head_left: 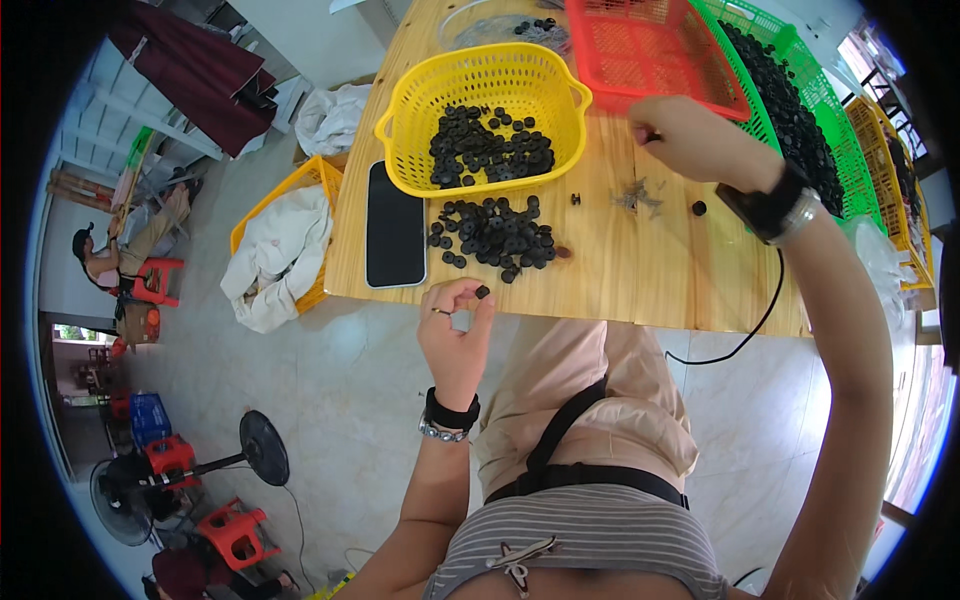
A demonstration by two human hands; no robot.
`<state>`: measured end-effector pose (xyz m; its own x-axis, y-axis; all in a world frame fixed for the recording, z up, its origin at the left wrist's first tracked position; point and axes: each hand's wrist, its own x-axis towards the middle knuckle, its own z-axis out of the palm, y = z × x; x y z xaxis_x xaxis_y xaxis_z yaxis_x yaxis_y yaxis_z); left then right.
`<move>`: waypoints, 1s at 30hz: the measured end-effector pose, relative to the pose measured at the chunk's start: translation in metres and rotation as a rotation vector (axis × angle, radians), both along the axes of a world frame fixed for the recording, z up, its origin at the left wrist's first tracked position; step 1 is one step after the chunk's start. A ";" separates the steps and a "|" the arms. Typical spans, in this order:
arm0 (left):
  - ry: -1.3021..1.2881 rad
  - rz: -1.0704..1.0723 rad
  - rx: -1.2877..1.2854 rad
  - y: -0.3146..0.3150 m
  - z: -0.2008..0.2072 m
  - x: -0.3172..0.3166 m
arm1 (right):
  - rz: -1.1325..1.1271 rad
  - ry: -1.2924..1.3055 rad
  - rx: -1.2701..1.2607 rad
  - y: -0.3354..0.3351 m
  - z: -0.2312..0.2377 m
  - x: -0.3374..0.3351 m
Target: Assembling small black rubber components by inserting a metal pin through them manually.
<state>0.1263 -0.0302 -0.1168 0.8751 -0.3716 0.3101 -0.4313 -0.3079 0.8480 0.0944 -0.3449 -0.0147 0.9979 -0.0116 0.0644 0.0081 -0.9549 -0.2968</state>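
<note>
My left hand [455,335] is at the table's front edge, pinching a small black round part [482,292] between thumb and fingertips. Just beyond it, a loose pile of black round parts [500,235] lies on the wood. My right hand [695,140] is held above the table's right side, fingers curled closed; what they hold, if anything, is hidden. Below that hand lie several thin greyish pins [638,196] and a single black part [699,208]. Another small black piece [576,199] sits between pile and pins. Behind the pile stands a yellow perforated basket [400,150] with more black parts inside.
A dark-screened phone [396,228] lies left of the pile. A red basket [655,60] and a green basket [858,190] full of black parts stand at the back right. A black cable [765,310] hangs over the front edge. A fan [264,447] stands lower left.
</note>
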 end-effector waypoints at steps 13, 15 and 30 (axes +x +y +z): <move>0.001 0.066 -0.147 -0.002 -0.014 -0.001 | -0.540 -0.429 -0.304 -0.064 0.038 -0.104; -0.012 0.031 -0.158 -0.001 -0.012 -0.002 | -0.566 -0.479 -0.191 -0.038 0.036 -0.095; -0.120 -0.060 -0.154 0.008 -0.022 0.004 | -0.170 0.068 -0.041 -0.008 -0.047 -0.027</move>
<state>0.1300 -0.0219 -0.1392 0.8062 -0.3618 0.4681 -0.5457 -0.1491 0.8246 0.0677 -0.3528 -0.0616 0.9838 -0.1790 0.0003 -0.1732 -0.9520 -0.2524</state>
